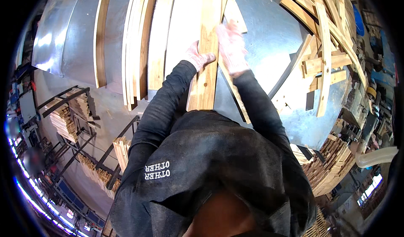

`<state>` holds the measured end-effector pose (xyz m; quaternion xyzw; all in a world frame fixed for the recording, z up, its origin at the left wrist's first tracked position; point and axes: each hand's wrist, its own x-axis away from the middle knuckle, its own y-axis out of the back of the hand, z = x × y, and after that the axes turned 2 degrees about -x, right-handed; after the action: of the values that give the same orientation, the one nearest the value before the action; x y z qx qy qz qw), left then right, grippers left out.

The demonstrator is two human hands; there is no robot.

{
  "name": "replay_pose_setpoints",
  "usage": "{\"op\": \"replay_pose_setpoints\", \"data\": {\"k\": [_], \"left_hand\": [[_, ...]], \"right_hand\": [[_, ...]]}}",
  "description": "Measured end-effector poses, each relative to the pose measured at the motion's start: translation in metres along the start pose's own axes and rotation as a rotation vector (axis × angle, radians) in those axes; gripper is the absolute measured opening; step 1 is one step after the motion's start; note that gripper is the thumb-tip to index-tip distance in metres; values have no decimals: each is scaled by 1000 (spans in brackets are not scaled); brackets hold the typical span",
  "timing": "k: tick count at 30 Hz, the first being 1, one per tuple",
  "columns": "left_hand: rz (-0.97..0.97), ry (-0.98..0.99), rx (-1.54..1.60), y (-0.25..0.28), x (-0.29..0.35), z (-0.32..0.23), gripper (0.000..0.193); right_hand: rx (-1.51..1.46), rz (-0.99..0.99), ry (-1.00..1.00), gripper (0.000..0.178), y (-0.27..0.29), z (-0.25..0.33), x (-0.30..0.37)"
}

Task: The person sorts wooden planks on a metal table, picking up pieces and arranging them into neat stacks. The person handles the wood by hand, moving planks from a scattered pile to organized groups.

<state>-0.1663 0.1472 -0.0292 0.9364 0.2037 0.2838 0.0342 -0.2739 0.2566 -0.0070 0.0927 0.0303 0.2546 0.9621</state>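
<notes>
A long wooden board with small knots points away from me over the metal table, its near end close to my body. Wrapped round its left edge is my left hand, in a pale knit glove, with the thumb lying across the top face. Beside the right edge is my right hand, gloved as well. Motion smears its fingers, so I cannot tell whether they grip the board or only touch it. Another narrow board lies slanted beneath my right wrist, partly hidden by the upper board.
Several long boards lie side by side on the left, with a single strip farther out. A loose, crossed pile of strips covers the right of the metal table. Racks of stacked wood stand lower left; another stack is lower right.
</notes>
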Motion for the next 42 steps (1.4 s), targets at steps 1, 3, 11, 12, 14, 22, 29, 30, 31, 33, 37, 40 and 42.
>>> {"op": "replay_pose_setpoints", "data": {"k": [1, 3, 11, 12, 14, 22, 29, 30, 31, 33, 37, 40, 42], "left_hand": [[19, 86, 113, -1, 0, 8, 88], [3, 4, 323, 9, -1, 21, 61], [-348, -80, 116, 66, 25, -15, 57], [-374, -85, 113, 69, 25, -9, 55], [-391, -77, 74, 71, 16, 13, 55], [-292, -35, 213, 43, -1, 33, 59], [-230, 103, 253, 84, 34, -20, 69], [-266, 138, 90, 95, 41, -19, 72], [-303, 184, -66, 99, 44, -16, 75], [-292, 169, 175, 102, 43, 4, 81], [-370, 113, -410, 123, 53, 16, 91], [-378, 180, -220, 133, 60, 9, 93], [-348, 219, -158, 140, 62, 14, 93]], "right_hand": [[-82, -48, 7, 79, 13, 19, 18], [758, 140, -79, 91, 53, 47, 51], [648, 267, -193, 88, 100, -19, 107], [475, 262, -255, 85, 100, -10, 98], [268, 286, -274, 71, 87, 27, 72], [714, 616, 423, 35, -11, 30, -49], [1472, 265, 145, 85, 53, 30, -354], [1438, 222, 169, 82, 57, 11, -368], [1406, 191, 197, 80, 50, -10, -377], [1533, 245, 242, 75, 19, -21, -372], [1285, 231, 194, 58, -33, -27, -393], [1175, 89, 132, 58, -84, 30, -393], [1077, 171, 219, 61, -143, 81, -381]]}}
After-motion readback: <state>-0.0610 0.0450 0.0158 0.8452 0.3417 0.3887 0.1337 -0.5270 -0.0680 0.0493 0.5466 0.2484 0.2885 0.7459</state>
